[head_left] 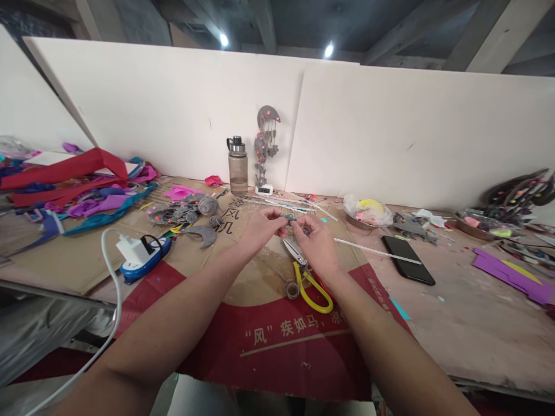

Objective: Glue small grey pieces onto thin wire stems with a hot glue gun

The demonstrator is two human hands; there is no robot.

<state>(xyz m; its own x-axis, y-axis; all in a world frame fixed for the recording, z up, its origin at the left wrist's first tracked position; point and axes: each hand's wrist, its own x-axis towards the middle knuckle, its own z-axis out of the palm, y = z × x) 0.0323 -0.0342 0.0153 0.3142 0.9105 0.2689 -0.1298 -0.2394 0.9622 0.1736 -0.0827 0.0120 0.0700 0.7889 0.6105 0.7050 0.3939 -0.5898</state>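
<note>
Both hands meet above the cardboard in the middle of the table. My left hand [265,229] is closed, thumb and fingers pinching a small grey piece [289,218], perhaps felt. From the other side my right hand [315,240] pinches the same piece; the fingers hide most of it. Just below lie scissors [314,293] with yellow handles, their blades pointing up toward the hands. Beside them rests a small roll of grey cord [292,289]. A thin whitish stick [377,250] runs from behind my right hand across a black phone [407,260].
Left of the hands are a blue power strip [145,263] with a white charger, a grey felt crescent [203,236] and piled coloured cloth [73,179]. Behind stand a bottle [238,167] and a hanging crescent ornament [267,118]. A bowl [366,222] holds a plastic bag.
</note>
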